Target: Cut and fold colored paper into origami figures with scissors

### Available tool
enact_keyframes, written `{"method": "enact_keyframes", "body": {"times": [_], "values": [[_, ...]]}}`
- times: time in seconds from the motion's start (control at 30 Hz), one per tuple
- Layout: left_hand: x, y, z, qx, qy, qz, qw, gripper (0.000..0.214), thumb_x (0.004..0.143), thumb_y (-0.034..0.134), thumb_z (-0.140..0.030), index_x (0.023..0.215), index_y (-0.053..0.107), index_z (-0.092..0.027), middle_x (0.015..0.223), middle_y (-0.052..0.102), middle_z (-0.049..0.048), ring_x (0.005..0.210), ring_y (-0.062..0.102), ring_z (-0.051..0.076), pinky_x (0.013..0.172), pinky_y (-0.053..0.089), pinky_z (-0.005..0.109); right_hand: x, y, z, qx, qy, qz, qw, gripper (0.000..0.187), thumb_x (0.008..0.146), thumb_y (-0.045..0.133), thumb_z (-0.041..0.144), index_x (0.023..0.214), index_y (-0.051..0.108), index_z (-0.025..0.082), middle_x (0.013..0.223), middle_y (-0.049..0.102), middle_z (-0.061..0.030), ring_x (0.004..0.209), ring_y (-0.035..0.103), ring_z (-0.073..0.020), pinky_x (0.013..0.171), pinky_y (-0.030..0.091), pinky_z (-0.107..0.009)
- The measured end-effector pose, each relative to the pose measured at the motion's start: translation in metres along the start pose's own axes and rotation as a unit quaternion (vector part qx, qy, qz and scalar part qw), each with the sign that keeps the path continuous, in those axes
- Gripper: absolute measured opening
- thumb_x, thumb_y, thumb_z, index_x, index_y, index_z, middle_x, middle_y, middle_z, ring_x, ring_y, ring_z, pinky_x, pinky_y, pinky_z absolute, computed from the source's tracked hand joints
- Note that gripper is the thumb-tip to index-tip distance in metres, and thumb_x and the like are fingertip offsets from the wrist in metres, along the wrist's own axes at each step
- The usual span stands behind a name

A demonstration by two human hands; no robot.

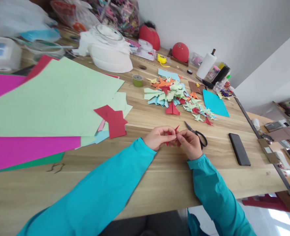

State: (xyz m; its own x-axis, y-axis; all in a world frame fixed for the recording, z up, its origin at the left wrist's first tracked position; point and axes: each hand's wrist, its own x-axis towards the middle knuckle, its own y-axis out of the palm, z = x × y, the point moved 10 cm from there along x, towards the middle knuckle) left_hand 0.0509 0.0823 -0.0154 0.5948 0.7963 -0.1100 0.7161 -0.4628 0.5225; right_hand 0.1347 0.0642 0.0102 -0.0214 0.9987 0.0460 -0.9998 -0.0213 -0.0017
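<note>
My left hand (157, 137) and my right hand (190, 143) meet over the wooden table (159, 183), both pinching a small folded red paper piece (175, 131) between the fingertips. One red point sticks up between the hands. Both arms wear teal sleeves. Black-handled scissors (196, 133) lie just behind my right hand. Red paper scraps (113, 120) rest to the left of my left hand.
Large green, pink and red sheets (49, 98) cover the table's left. A pile of folded paper figures (174, 96) and a blue sheet (215, 103) lie further back. A black phone (239, 149) lies at right. A white appliance (109, 52), paper-towel roll (206, 65) and clutter line the back.
</note>
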Motion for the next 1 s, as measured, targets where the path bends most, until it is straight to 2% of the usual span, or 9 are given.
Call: {"method": "enact_keyframes", "body": {"times": [0.13, 0.33, 0.5, 0.67, 0.9, 1.0], "values": [[-0.001, -0.001, 0.002, -0.049, -0.016, -0.014, 0.999, 0.039, 0.05, 0.086, -0.033, 0.069, 0.058, -0.013, 0.061, 0.066, 0.0007, 0.057, 0.065, 0.014, 0.052, 0.048, 0.023, 0.0, -0.002, -0.002, 0.003, 0.007, -0.004, 1.0, 0.04, 0.065, 0.072, 0.056, 0.069, 0.058, 0.019, 0.056, 0.062, 0.0013, 0.048, 0.054, -0.0102, 0.047, 0.045, -0.024], [-0.001, -0.004, 0.003, -0.043, -0.016, -0.028, 0.999, 0.039, 0.051, 0.086, -0.032, 0.074, 0.062, -0.011, 0.063, 0.069, 0.0036, 0.057, 0.065, 0.015, 0.054, 0.05, 0.025, 0.001, -0.006, -0.002, -0.001, 0.006, -0.014, 1.0, 0.039, 0.067, 0.071, 0.055, 0.071, 0.059, 0.018, 0.057, 0.062, 0.0012, 0.049, 0.054, -0.0099, 0.048, 0.045, -0.024], [-0.002, -0.007, -0.003, -0.004, 0.012, -0.053, 0.999, 0.041, 0.05, 0.086, -0.038, 0.073, 0.064, -0.012, 0.062, 0.068, 0.0025, 0.055, 0.064, 0.014, 0.052, 0.051, 0.025, -0.001, -0.008, 0.004, -0.036, -0.029, -0.026, 0.999, 0.036, 0.071, 0.068, 0.054, 0.073, 0.06, 0.019, 0.058, 0.06, 0.0011, 0.05, 0.052, -0.0103, 0.048, 0.043, -0.024], [-0.002, -0.008, -0.01, 0.054, 0.043, -0.057, 0.996, 0.038, 0.049, 0.085, -0.037, 0.07, 0.064, -0.013, 0.062, 0.068, 0.001, 0.054, 0.061, 0.013, 0.053, 0.051, 0.026, -0.003, -0.006, 0.009, -0.083, -0.057, -0.009, 0.995, 0.03, 0.076, 0.065, 0.049, 0.077, 0.062, 0.019, 0.068, 0.061, -0.0014, 0.059, 0.055, -0.012, 0.053, 0.045, -0.025], [-0.001, -0.016, -0.012, 0.087, 0.065, -0.073, 0.991, 0.034, 0.052, 0.081, -0.026, 0.083, 0.07, -0.014, 0.072, 0.07, 0.0025, 0.062, 0.061, 0.013, 0.057, 0.05, 0.024, -0.005, -0.01, 0.016, -0.121, -0.105, -0.018, 0.987, 0.016, 0.08, 0.062, 0.036, 0.079, 0.063, 0.02, 0.079, 0.062, -0.0038, 0.07, 0.058, -0.0145, 0.058, 0.046, -0.026], [-0.002, -0.019, -0.014, 0.093, 0.073, -0.087, 0.989, 0.036, 0.054, 0.08, -0.025, 0.087, 0.07, -0.013, 0.071, 0.068, 0.002, 0.06, 0.059, 0.012, 0.056, 0.049, 0.024, -0.008, -0.009, 0.024, -0.168, -0.137, -0.023, 0.976, 0.007, 0.08, 0.061, 0.027, 0.082, 0.063, 0.02, 0.08, 0.063, -0.0035, 0.071, 0.059, -0.0144, 0.059, 0.047, -0.025]]}}
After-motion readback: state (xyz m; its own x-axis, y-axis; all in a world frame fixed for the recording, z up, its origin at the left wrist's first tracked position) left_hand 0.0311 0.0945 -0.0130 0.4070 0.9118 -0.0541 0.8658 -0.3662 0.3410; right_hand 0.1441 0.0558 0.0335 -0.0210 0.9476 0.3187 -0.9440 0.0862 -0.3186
